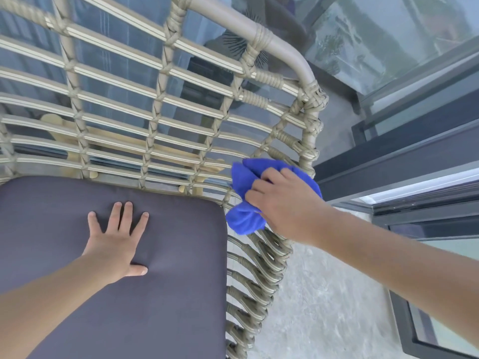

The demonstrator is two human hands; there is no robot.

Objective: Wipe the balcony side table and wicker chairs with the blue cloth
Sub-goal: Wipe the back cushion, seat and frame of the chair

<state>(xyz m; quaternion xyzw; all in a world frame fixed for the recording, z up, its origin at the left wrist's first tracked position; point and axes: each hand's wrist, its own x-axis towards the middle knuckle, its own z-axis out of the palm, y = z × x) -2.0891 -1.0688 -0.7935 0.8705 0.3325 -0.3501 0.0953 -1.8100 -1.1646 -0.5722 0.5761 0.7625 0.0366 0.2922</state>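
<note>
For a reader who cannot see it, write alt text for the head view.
A right hand grips a bunched blue cloth against the woven side of a wicker chair. The left hand rests flat, fingers spread, on the chair's dark grey seat cushion.

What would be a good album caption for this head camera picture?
Right hand wipes the wicker chair side with a blue cloth; left hand rests flat on the cushion.
</note>
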